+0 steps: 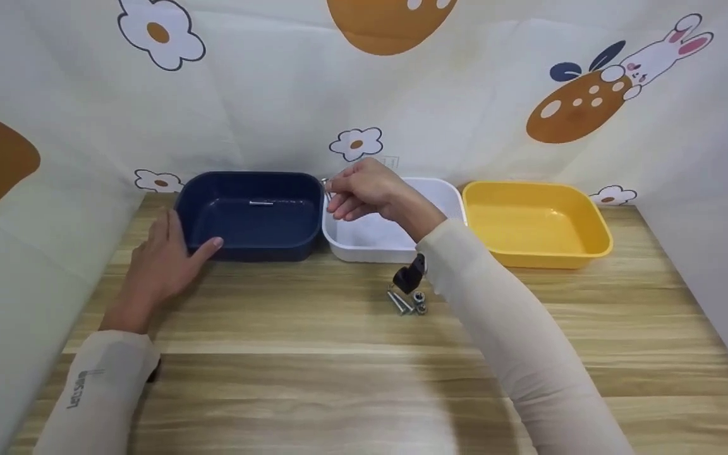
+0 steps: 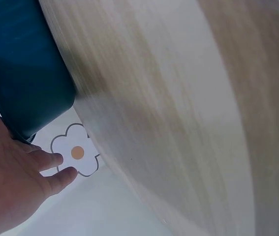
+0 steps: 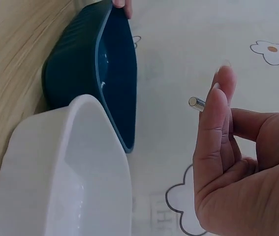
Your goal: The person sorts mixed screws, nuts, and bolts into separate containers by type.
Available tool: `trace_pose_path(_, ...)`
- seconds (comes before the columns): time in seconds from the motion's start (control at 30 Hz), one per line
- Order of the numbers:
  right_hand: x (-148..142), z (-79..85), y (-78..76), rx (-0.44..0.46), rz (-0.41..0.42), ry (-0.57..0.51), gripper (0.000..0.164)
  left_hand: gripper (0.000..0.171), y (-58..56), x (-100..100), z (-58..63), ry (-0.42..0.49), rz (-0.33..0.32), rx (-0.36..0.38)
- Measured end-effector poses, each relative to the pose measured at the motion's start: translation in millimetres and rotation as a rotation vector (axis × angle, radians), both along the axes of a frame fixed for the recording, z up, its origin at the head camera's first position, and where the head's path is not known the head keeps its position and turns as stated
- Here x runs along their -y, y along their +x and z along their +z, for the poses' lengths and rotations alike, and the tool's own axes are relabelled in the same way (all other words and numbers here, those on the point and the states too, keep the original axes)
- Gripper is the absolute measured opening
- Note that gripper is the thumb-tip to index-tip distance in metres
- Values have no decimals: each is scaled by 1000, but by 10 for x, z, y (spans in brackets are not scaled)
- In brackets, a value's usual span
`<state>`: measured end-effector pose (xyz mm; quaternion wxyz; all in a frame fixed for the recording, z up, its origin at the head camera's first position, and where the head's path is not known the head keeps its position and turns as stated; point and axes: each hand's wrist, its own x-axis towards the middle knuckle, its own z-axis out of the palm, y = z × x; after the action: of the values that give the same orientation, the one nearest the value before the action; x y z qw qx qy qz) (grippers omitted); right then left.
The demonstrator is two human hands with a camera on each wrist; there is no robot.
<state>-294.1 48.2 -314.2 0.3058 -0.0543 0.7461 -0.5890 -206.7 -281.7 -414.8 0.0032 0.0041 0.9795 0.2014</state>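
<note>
My right hand (image 1: 367, 193) is over the left part of the white bin (image 1: 395, 254), close to the blue bin. Its thumb and fingers pinch a metal bolt (image 3: 196, 103), whose threaded end sticks out in the right wrist view. The rest of the bolt is hidden by the fingers. At the left end of the dark blue bin (image 1: 253, 253), my left hand (image 1: 162, 256) rests with fingers extended along the outside and the thumb at the front rim. Inside the blue bin lies a bolt (image 1: 261, 203).
Two loose bolts (image 1: 400, 303) and some nuts (image 1: 420, 302) lie on the wooden table (image 1: 313, 379) in front of the white bin. A yellow bin (image 1: 534, 259) stands at the right of the row. Behind the bins hangs a printed cloth (image 1: 263, 95).
</note>
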Motion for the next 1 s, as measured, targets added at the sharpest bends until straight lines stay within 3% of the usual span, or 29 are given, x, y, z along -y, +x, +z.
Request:
trace_pose_path(0.3,338,-206,-38,14,37,-55,19,99,-7,21,4,9,6,9)
trace_pose_path(0.6,464,-445,-50,19,21,-29,16,101,-24,-19,2,2,18,33)
trace_pose_path(1.0,731,-529,70,-17,21,53,20,100,-52,-1,-17,-13,8,24)
